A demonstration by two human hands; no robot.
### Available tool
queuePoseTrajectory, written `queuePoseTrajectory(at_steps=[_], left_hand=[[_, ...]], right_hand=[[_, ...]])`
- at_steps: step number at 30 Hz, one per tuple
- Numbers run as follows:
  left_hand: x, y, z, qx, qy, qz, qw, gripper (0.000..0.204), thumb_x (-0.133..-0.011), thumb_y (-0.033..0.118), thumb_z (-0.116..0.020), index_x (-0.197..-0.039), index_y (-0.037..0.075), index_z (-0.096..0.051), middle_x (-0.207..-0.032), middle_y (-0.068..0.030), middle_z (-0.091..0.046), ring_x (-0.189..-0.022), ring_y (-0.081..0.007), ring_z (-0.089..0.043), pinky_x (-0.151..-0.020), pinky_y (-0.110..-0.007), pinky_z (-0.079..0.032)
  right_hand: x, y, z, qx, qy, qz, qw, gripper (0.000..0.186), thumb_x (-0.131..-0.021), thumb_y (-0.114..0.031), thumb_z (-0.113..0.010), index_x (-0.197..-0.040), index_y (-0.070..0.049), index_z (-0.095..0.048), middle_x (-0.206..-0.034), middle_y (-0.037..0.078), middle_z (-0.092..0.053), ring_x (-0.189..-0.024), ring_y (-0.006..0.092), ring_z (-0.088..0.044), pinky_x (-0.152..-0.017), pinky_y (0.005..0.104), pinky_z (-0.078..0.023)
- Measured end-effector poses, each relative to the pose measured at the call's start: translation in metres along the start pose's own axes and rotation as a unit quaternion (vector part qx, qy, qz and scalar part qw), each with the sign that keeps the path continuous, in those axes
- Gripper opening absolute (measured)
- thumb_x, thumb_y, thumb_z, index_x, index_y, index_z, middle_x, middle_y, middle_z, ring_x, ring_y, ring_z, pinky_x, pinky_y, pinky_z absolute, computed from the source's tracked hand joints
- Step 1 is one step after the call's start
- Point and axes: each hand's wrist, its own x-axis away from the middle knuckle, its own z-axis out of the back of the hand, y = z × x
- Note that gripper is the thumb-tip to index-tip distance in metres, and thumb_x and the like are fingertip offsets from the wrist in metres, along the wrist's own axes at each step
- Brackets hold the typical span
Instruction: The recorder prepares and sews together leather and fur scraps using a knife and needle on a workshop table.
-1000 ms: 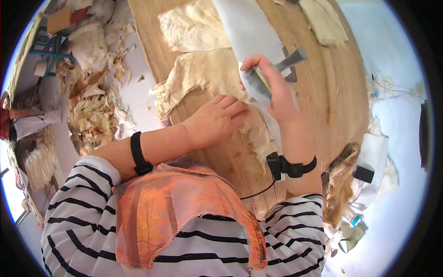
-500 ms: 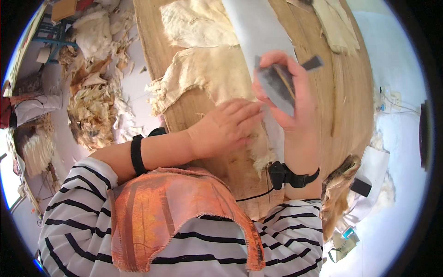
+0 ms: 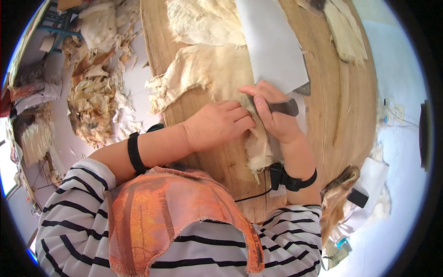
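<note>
Left grip [image 3: 219, 123] has its fingers curled down over a pale hide [image 3: 224, 67]; I cannot tell whether they pinch it. Right grip [image 3: 276, 115] is closed around a dark flat tool [image 3: 287, 108], whose broad end sticks out to the right, while the hand sits over the hide's right side, near the end of a white sheet [image 3: 272, 41]. A small greenish bag [image 3: 337, 255] lies on the floor at lower right, its contents hidden.

The hide lies on a wooden table [image 3: 332, 106], with a second hide [image 3: 203, 21] behind it and another pale piece [image 3: 344, 30] farther right. Left of the table, fleecy scraps [image 3: 92, 108] lie heaped on the floor; to the right are brown fur [image 3: 338, 196] and a wall socket [image 3: 396, 111].
</note>
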Motion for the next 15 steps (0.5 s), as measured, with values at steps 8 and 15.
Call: queuePoseTrajectory(at_steps=[8,15], left_hand=[[0.0,-0.002,0.011,0.138,0.02,0.13,0.982,0.018,-0.087,0.011,-0.072,-0.104,0.013,-0.065,-0.09,-0.0061,-0.068,-0.084,-0.0257,-0.068,-0.072,-0.037,-0.056],[0.006,-0.013,0.017,0.28,0.055,0.147,0.947,0.016,-0.089,0.008,-0.068,-0.103,0.013,-0.062,-0.088,-0.0077,-0.068,-0.085,-0.0306,-0.068,-0.07,-0.04,-0.055]], right_hand=[[0.008,-0.007,0.012,0.041,-0.059,-0.014,0.997,0.023,-0.1,-0.013,-0.054,-0.113,-0.002,-0.07,-0.091,0.013,-0.056,-0.083,0.032,-0.057,-0.076,0.0401,-0.048],[0.013,-0.014,0.014,0.056,-0.08,-0.043,0.994,0.018,-0.097,-0.012,-0.057,-0.105,-0.001,-0.071,-0.1,0.014,-0.057,-0.093,0.0356,-0.058,-0.082,0.0426,-0.049]])
